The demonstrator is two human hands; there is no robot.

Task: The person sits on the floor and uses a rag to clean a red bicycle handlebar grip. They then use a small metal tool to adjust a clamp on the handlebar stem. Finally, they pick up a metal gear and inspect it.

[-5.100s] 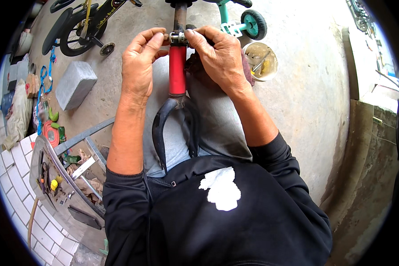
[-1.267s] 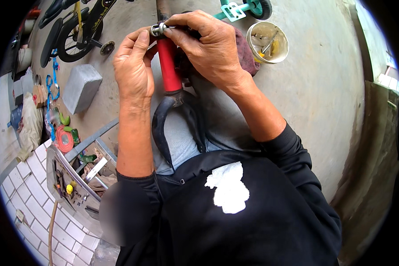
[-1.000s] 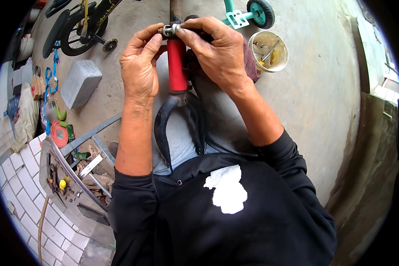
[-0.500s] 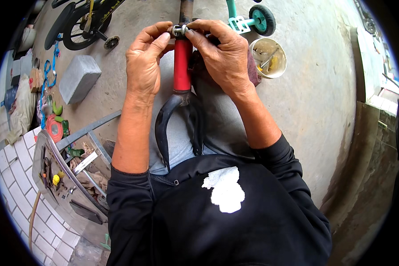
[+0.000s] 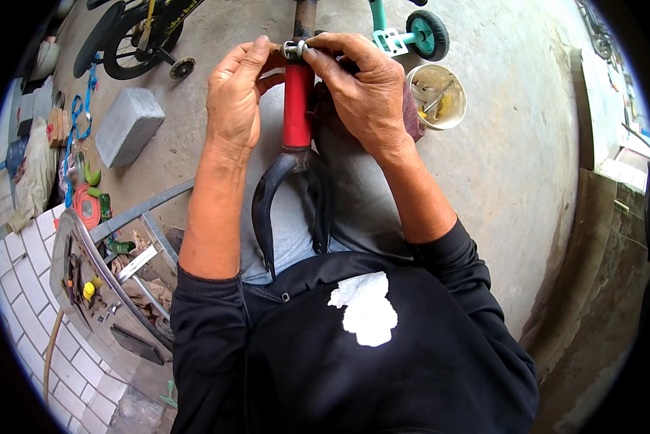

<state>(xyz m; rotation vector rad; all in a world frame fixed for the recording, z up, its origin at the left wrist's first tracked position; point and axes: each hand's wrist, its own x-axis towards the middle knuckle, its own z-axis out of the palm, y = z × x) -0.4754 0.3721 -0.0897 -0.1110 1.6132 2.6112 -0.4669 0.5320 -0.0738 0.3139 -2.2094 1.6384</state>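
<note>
A red tube [image 5: 297, 108] stands between my knees, joined to a black fork [image 5: 267, 206] below and a rusty bare post [image 5: 304, 20] above. Around the joint of tube and post sits a silver metal clamp [image 5: 294, 49] with a bolt across it. My right hand [image 5: 365, 87] pinches the bolt's right end between thumb and forefinger. At the clamp's left side is my left hand [image 5: 234, 98], its fingers curled in to the clamp and its thumb raised along the forefinger. Part of the left fingertips is hidden behind the tube.
A white bucket [image 5: 455, 108] holding tools stands at the right, beside a dark red cloth [image 5: 414, 119]. Farther off are a teal wheel [image 5: 430, 35] and a black small bike [image 5: 133, 43]. At left lie a grey block [image 5: 130, 126] and a metal-framed stool [image 5: 115, 289] with tools.
My left thumb has slid upward, away from the clamp's lower side, and now lies along the forefinger. My right hand keeps its pinch on the bolt. The tube stays in place.
</note>
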